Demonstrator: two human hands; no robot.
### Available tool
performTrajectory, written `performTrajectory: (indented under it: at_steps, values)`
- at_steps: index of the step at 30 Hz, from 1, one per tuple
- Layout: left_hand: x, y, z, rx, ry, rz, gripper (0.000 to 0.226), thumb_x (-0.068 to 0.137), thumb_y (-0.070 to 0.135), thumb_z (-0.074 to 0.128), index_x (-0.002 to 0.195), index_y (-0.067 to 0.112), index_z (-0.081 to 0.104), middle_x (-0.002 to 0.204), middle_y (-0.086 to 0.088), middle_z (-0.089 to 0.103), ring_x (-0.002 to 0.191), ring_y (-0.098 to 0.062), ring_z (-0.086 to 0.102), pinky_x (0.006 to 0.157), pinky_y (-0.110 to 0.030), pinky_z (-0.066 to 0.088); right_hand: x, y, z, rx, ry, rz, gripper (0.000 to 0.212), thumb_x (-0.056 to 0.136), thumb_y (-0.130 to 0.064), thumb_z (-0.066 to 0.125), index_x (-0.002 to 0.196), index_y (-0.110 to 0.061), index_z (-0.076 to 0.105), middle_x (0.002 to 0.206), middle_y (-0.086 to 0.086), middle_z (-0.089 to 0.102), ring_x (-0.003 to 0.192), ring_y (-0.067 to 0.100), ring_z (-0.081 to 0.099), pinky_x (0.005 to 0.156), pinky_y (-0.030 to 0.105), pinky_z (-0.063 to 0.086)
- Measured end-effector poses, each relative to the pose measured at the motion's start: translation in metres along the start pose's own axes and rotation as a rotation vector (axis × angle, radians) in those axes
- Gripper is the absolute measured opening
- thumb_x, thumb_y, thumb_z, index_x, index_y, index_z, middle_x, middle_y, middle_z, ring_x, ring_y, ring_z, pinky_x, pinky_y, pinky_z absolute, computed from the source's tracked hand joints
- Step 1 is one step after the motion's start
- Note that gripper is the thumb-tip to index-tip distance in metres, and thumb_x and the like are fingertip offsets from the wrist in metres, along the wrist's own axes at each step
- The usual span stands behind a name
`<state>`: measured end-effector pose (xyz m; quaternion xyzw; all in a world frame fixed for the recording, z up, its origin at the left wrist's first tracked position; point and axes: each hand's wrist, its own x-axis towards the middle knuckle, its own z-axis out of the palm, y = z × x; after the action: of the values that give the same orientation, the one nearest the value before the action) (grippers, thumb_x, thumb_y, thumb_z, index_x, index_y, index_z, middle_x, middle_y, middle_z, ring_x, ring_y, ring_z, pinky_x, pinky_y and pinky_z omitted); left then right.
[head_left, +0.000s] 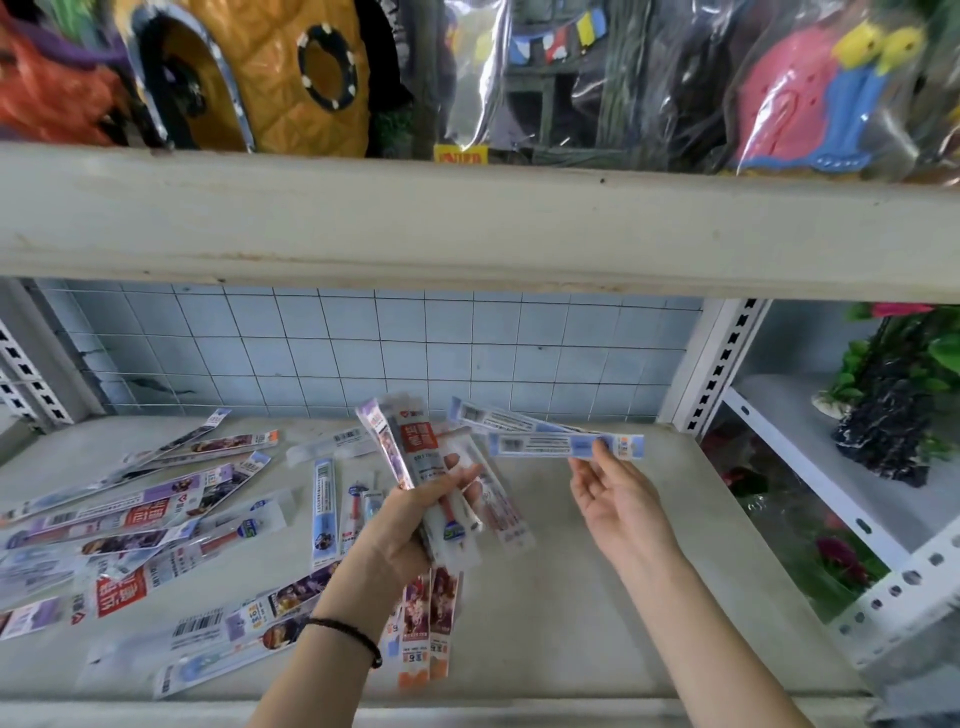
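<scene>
My left hand (415, 512) grips a fanned bundle of long narrow pen packets (415, 457) above the middle of a pale shelf board (597, 597). My right hand (613, 493), palm up, pinches one end of a light blue packet (550, 445) held level at the right of the bundle. Another blue packet (498, 418) sticks out just behind it. Several more packets (156, 514) lie scattered over the left half of the shelf, some red, some purple, some clear.
A thick upper shelf edge (467, 228) runs across above the hands, carrying bagged toys (810, 93). A wire grid (363, 353) and tiled wall close the back. A perforated white upright (722, 364) stands at right, with artificial plants (904, 395) on the neighbouring rack.
</scene>
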<state>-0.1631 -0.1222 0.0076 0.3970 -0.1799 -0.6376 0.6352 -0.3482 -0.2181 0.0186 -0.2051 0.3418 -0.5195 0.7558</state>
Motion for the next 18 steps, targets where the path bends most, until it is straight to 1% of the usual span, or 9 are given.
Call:
performTrajectory:
  at_steps: [2,5,7,8,10,11,13,16,18]
  values:
    - [0.002,0.007,-0.009,0.03,0.022,-0.014,0.034,0.086,0.016,0.061,0.115,-0.001,0.055,0.082,-0.013,0.068,0.068,-0.023,0.067,0.061,-0.035,0.058,0.003,-0.012,-0.003,-0.112,-0.075,0.057,0.008,0.089,-0.005,0.059,0.083,-0.009,0.061,0.073,0.006,0.064,0.061,0.012,0.061,0.05,0.018,0.049]
    - [0.004,0.015,-0.008,0.275,-0.004,-0.086,0.037,0.079,0.033,0.064,0.103,0.005,0.059,0.084,-0.012,0.072,0.073,-0.026,0.07,0.067,-0.04,0.056,0.003,-0.02,0.0,-0.398,-0.229,0.143,0.008,0.087,-0.002,0.06,0.082,-0.007,0.064,0.071,0.009,0.07,0.053,0.011,0.059,0.047,0.018,0.047]
    - [0.003,0.015,0.002,0.439,-0.072,-0.151,0.053,0.072,0.045,0.068,0.105,0.004,0.06,0.091,-0.013,0.074,0.079,-0.027,0.071,0.073,-0.04,0.056,0.002,-0.018,0.006,-0.577,-0.299,0.125,0.005,0.085,-0.002,0.063,0.082,-0.005,0.066,0.074,0.01,0.068,0.056,0.013,0.058,0.049,0.018,0.047]
    - [0.002,0.013,0.008,0.48,-0.11,-0.175,0.067,0.067,0.051,0.073,0.11,0.002,0.059,0.096,-0.015,0.073,0.084,-0.028,0.071,0.075,-0.04,0.056,0.002,-0.016,0.009,-0.628,-0.324,0.094,0.004,0.084,-0.002,0.065,0.081,-0.005,0.067,0.074,0.009,0.067,0.059,0.015,0.058,0.052,0.019,0.048]
    - [0.004,0.007,0.016,0.518,-0.198,-0.196,0.092,0.052,0.058,0.082,0.119,0.001,0.057,0.108,-0.018,0.071,0.095,-0.03,0.069,0.081,-0.041,0.056,0.0,-0.012,0.016,-0.653,-0.354,0.012,0.004,0.083,-0.001,0.065,0.083,-0.004,0.068,0.078,0.01,0.069,0.069,0.02,0.063,0.062,0.025,0.053]
    - [0.005,0.004,0.02,0.504,-0.24,-0.187,0.09,0.05,0.055,0.085,0.119,0.002,0.059,0.11,-0.019,0.07,0.098,-0.032,0.069,0.083,-0.041,0.055,-0.001,-0.01,0.019,-0.648,-0.36,-0.033,0.004,0.083,-0.001,0.066,0.086,-0.003,0.068,0.082,0.011,0.07,0.075,0.022,0.065,0.069,0.028,0.055]
    - [0.007,-0.004,0.026,0.458,-0.283,-0.111,0.071,0.056,0.04,0.087,0.113,0.005,0.064,0.107,-0.022,0.07,0.094,-0.034,0.069,0.079,-0.039,0.056,-0.005,-0.01,0.026,-0.652,-0.374,-0.117,0.01,0.082,-0.002,0.067,0.092,-0.001,0.069,0.088,0.013,0.071,0.082,0.024,0.067,0.078,0.034,0.055]
    - [0.007,-0.008,0.038,0.461,-0.251,0.042,0.035,0.07,0.01,0.08,0.101,0.009,0.065,0.089,-0.016,0.072,0.077,-0.028,0.07,0.073,-0.036,0.057,-0.013,-0.014,0.034,-0.715,-0.39,-0.226,0.014,0.082,-0.005,0.069,0.095,0.0,0.069,0.089,0.012,0.072,0.084,0.024,0.067,0.082,0.037,0.055]
    - [0.009,-0.009,0.044,0.485,-0.228,0.111,0.028,0.075,-0.001,0.073,0.097,0.013,0.063,0.081,-0.007,0.071,0.072,-0.022,0.069,0.071,-0.034,0.056,-0.016,-0.018,0.039,-0.766,-0.394,-0.291,0.014,0.081,-0.004,0.07,0.095,0.0,0.068,0.087,0.009,0.071,0.082,0.02,0.066,0.081,0.036,0.054]
